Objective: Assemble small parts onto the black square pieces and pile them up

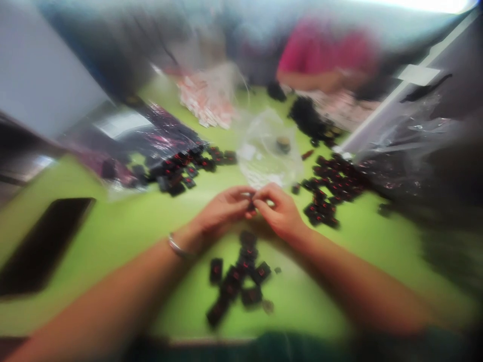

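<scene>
My left hand [229, 207] and my right hand [278, 208] meet over the middle of the green table, fingertips pinched together. Between them is a small dark piece [250, 203], mostly hidden by the fingers; its kind cannot be made out. Both hands are closed on it. Below them, nearer my body, lies a loose group of small black square parts [236, 279] with red marks. Just beyond the hands lies a clear plastic bag [266, 151] with small white pieces inside.
More black parts with red marks lie in a left pile [188, 168] and a right pile [332, 183]. A dark flat slab [49, 244] rests at left. Plastic-wrapped bundles flank both sides. Across the table, a person in a pink top [328, 55] sits behind pale pink-white pieces [347, 108].
</scene>
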Demonstrator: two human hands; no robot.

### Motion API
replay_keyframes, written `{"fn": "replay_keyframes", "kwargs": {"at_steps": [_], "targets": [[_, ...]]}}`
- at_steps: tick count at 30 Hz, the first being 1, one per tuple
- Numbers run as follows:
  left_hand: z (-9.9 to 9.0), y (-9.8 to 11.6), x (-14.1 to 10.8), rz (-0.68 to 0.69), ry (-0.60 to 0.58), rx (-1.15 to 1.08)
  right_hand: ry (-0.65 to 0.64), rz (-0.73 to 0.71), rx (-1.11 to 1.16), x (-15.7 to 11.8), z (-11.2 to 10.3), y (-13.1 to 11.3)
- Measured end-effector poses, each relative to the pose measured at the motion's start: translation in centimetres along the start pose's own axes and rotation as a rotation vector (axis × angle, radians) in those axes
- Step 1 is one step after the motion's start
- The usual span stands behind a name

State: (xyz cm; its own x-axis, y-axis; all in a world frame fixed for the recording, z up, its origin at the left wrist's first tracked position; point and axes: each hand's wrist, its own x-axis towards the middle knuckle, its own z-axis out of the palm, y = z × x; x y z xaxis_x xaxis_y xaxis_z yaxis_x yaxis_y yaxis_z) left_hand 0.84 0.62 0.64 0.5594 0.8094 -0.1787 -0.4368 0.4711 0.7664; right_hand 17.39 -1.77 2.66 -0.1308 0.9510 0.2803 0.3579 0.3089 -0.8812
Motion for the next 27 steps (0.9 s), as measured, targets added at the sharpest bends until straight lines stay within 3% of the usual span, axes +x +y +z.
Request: {"fn": "replay_keyframes", "kwargs": {"at_steps": [5, 8, 10, 12, 15, 18, 22, 27], "targets": [[-0.4, -0.1, 0.0, 0.057, -0.012, 0.074, -0.025, 0.280, 0.276, 0.0, 0.2, 0.1], [-0.5, -0.1, -0.1, 0.080, -0.020, 0.129, -0.152, 0.434, 0.441, 0.0, -0.2, -0.2], [-0.5, 0.0, -0.1, 0.080, -0.034, 0.145, -0.266, 0.472, 0.479, 0.1, -0.6, -0.5], [-0.2, 0.1, -0.1, 0.085, -0.035, 0.131, -0.294, 0.444, 0.450, 0.3, -1.0, -0.6], [0.1, 0.6, 0.0, 0.123, 0.047, 0.085, -0.182, 0.325, 0.282, 0.9, -1.5, 0.0], [0.0, 1.2, 0.2, 0.175, 0.194, 0.060, -0.069, 0.170, -0.078, 1.4, -1.8, 1.3], [-0.6, 1.5, 0.5, 0.200, 0.280, 0.056, -0.214, 0.077, -0.543, 1.2, -1.4, 2.4], [-1.0, 1.6, 0.6, 0.226, 0.286, 0.073, -0.345, 0.120, -0.818, 0.6, -0.3, 1.9]]}}
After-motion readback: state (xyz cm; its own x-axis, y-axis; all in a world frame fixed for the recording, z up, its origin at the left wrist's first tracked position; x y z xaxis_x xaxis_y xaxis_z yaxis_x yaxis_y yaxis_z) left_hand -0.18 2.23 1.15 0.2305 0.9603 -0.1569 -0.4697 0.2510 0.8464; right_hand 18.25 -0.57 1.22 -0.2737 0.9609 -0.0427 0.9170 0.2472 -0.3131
